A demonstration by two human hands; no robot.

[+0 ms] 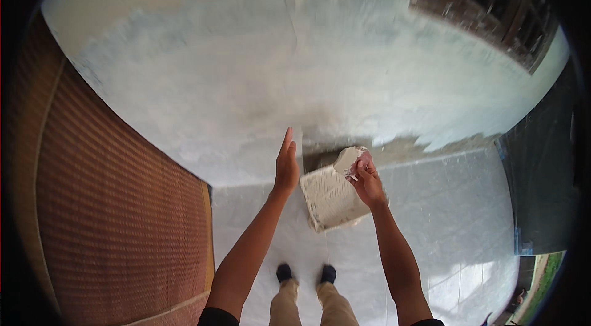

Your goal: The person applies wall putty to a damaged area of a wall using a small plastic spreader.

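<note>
My right hand (367, 185) grips a flat pinkish spreader (367, 158) with its fingers and thumb. A thick dollop of off-white paste (348, 160) sits on the spreader. Just below this hand lies a paint tray (326, 203), off-white, ribbed inside and smeared along its rim. My left hand (287, 167) is raised to the left of the tray, fingers stretched straight and side by side, holding nothing that I can see. Ahead of both hands is a wall (203, 86) patchily coated in pale white, with greyer and cream areas.
A brown woven mat or panel (123, 190) stands along the left. Grey-white sheeting (443, 203) covers the floor under my feet (328, 273). Upper right is a window with a brown frame (455, 9). Dark sheeting (542, 166) hangs at the right.
</note>
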